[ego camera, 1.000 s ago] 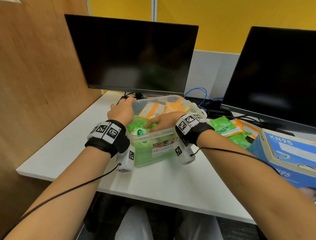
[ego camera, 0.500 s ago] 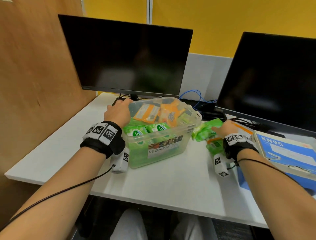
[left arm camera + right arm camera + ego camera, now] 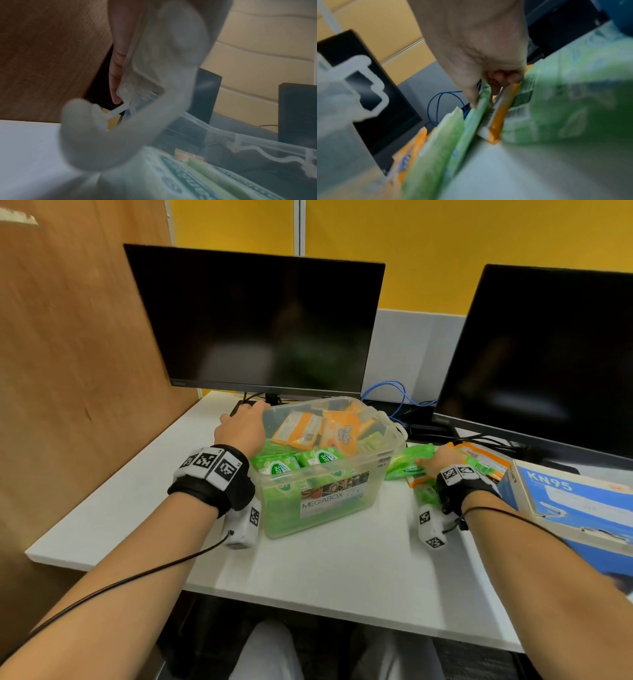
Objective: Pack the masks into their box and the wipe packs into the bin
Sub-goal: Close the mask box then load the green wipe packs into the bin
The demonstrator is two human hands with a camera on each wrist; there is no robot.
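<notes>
Head view: white desk (image 3: 342, 570), yellow wall behind; left hand (image 3: 241, 429) still grips bin (image 3: 325, 508) rim; right hand (image 3: 436, 462), earlier reaching, now pinches green wipe pack (image 3: 407, 462).

Both forearms stretched forward, banded at the wrists.
Left hand (image 3: 241, 429) curled over a rim, fingers (image 3: 115, 75) down its far side; right hand (image 3: 439, 459) lower, fingers (image 3: 503, 77) pinching.

**Even Light, Smeared Close-Ups**

The head view is evenly bright, with barrel distortion bending edges near 9 and 3 o'clock. Both wrist views are dimmer; motion blur smears the green wipe pack (image 3: 573, 94) toward 4 o'clock.
</notes>
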